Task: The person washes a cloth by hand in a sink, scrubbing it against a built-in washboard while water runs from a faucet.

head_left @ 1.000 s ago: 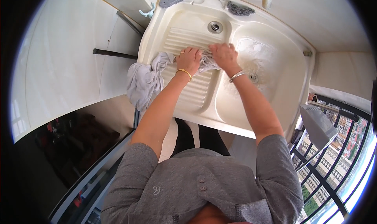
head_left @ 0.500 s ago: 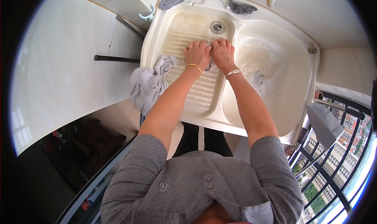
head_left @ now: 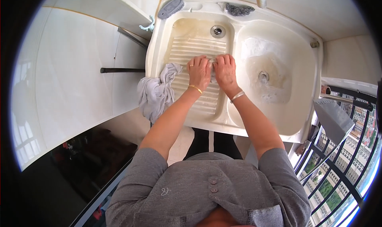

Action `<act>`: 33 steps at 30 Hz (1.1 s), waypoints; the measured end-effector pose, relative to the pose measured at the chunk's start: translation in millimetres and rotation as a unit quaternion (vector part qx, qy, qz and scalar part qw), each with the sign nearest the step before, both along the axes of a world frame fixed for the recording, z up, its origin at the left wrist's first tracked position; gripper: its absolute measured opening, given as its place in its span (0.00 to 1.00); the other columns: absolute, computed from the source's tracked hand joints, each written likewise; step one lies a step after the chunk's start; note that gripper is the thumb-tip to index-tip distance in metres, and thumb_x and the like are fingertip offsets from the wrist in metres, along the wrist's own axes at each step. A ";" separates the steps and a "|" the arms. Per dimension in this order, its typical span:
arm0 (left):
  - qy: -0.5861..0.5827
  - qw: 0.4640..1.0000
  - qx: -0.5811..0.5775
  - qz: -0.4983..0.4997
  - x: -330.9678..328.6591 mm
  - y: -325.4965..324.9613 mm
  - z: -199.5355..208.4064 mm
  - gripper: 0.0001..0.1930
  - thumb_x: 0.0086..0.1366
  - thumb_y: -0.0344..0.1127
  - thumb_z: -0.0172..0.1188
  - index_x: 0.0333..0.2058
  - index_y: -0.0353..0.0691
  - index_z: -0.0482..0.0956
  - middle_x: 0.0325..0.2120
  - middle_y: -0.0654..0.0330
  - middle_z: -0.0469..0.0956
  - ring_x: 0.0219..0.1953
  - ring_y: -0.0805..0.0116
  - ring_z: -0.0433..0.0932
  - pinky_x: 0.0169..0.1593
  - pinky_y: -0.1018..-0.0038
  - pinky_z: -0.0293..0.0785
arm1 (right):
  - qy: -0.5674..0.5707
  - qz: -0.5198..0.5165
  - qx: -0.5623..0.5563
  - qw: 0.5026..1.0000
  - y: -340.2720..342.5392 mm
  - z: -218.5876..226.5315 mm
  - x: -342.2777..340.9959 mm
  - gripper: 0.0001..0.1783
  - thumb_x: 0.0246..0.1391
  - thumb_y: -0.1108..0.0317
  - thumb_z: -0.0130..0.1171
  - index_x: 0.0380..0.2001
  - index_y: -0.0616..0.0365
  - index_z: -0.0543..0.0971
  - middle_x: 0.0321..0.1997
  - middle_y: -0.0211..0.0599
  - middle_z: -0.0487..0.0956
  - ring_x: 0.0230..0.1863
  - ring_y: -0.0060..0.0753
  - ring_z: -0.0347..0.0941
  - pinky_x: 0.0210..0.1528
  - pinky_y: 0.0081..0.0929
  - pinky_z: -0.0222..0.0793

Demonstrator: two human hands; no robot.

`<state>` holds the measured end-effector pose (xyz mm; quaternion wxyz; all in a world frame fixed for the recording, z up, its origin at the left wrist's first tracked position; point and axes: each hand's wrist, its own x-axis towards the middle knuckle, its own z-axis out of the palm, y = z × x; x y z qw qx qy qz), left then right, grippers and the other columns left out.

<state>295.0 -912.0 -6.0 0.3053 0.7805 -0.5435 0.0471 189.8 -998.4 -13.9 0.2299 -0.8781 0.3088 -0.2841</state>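
Both my hands are bent over the ribbed washboard in the left basin, side by side with fingers curled. Between them is a small, wet, light-coloured cloth, bunched and mostly hidden under the fingers. My left hand, with a ring and a gold bracelet, grips its left side. The right hand, wearing a silver bangle, closes on the other side. To the left, a pale grey cloth lies crumpled over the sink's edge, partly on the ribs and partly hanging outside.
Foamy, murky water surrounds the drain of the right basin. Another drain lies beyond the washboard. On the back rim rest a grey scrubbing brush and a dark scouring pad. A grey dustpan stands right, beside railings.
My hands have come toward me along the ribs, the small cloth still between them. Water in the right basin has shifted, and its drain shows more plainly. The view has moved slightly.
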 end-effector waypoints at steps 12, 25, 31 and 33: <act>-0.004 0.998 0.059 0.021 9.1 -10.0 -3.6 0.09 0.68 0.38 0.51 0.40 0.39 0.74 0.47 0.52 0.72 0.50 0.49 0.67 0.54 0.57 0.61 | 0.097 -0.027 -0.029 0.994 2.2 6.3 15.4 0.13 0.54 0.66 0.53 0.40 0.60 0.75 0.50 0.47 0.70 0.63 0.54 0.58 0.69 0.52 0.50; -0.020 0.985 0.111 0.129 22.6 -17.0 -6.2 0.14 0.67 0.46 0.53 0.40 0.43 0.79 0.54 0.54 0.67 0.56 0.48 0.63 0.59 0.55 0.59 | 0.106 -0.087 -0.032 0.990 2.2 14.5 32.3 0.11 0.58 0.61 0.54 0.35 0.58 0.76 0.48 0.47 0.71 0.65 0.57 0.56 0.67 0.49 0.51; 0.284 0.950 -0.023 0.128 -50.4 51.9 29.1 0.13 0.66 0.41 0.55 0.41 0.37 0.76 0.58 0.49 0.65 0.63 0.47 0.58 0.65 0.57 0.55 | -0.089 -0.088 0.172 0.977 87.9 39.7 -35.4 0.03 0.54 0.77 0.50 0.31 0.58 0.73 0.45 0.45 0.74 0.60 0.56 0.62 0.63 0.45 0.59; 0.262 0.957 -0.033 0.121 -47.3 48.1 16.4 0.11 0.65 0.38 0.53 0.38 0.37 0.76 0.54 0.49 0.68 0.61 0.47 0.61 0.63 0.58 0.56 | -0.146 -0.116 0.232 0.955 95.8 42.3 -25.1 0.07 0.53 0.81 0.46 0.30 0.58 0.72 0.40 0.44 0.76 0.55 0.50 0.69 0.59 0.41 0.64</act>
